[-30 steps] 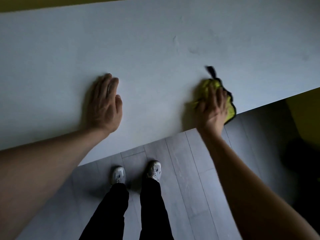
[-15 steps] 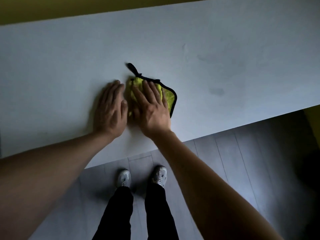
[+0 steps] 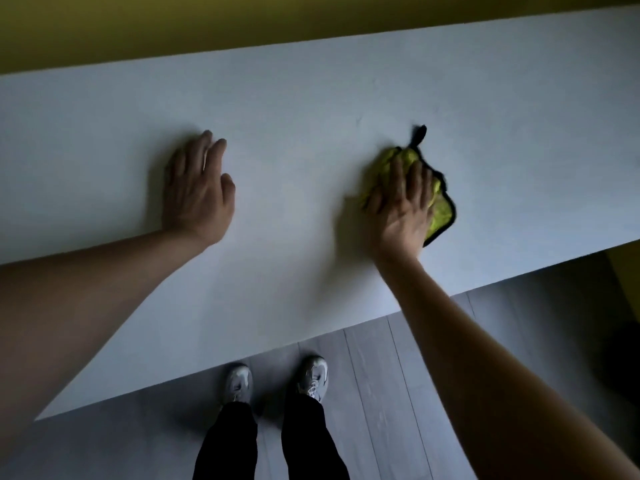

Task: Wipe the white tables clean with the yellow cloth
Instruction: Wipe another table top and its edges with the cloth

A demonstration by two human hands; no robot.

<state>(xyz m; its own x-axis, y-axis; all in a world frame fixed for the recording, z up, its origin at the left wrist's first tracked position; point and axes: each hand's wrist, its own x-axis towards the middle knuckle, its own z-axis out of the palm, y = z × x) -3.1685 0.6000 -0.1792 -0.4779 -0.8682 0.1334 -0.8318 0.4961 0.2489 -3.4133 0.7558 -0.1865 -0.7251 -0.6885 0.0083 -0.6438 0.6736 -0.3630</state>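
Observation:
A long white table (image 3: 311, 109) fills the middle of the head view. The yellow cloth (image 3: 440, 211), edged in black with a black loop at its top, lies bunched on the table at the right. My right hand (image 3: 401, 202) presses flat on the cloth with straight fingers and covers most of it. My left hand (image 3: 197, 188) rests flat on the bare tabletop to the left, about a forearm's length from the cloth.
A yellow-green wall (image 3: 242, 26) runs along the table's far edge. The table's near edge slants across the view above a grey plank floor (image 3: 398, 393), where my two white shoes (image 3: 277, 379) stand. A dark shape (image 3: 620, 348) sits low at the right.
My right hand has slid the cloth to the right, away from my left hand, which it was beside half a second ago. The left hand stays flat on the table.

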